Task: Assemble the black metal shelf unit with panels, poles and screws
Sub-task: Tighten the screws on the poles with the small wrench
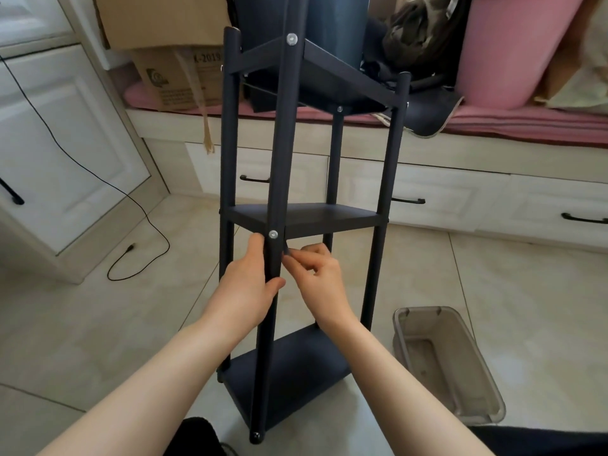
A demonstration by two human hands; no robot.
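Note:
The black metal shelf unit (329, 215) stands upright on the tiled floor with three panels joined to its poles. My left hand (245, 287) grips the near front pole (279, 153) just below the middle panel. A silver screw (273, 234) sits in that pole at the middle panel's corner, and another screw (291, 38) shows at the top panel. My right hand (316, 274) is to the right of the same pole, fingers curled and pinching a small dark tool beside the pole just under the screw. The bottom panel (296, 373) lies between my forearms.
A clear plastic bin (444, 363) sits on the floor at the right. A black cable (144, 218) trails over the tiles at the left. White cabinets and drawers stand behind, with cardboard boxes (171, 77) and pink cushions on the bench.

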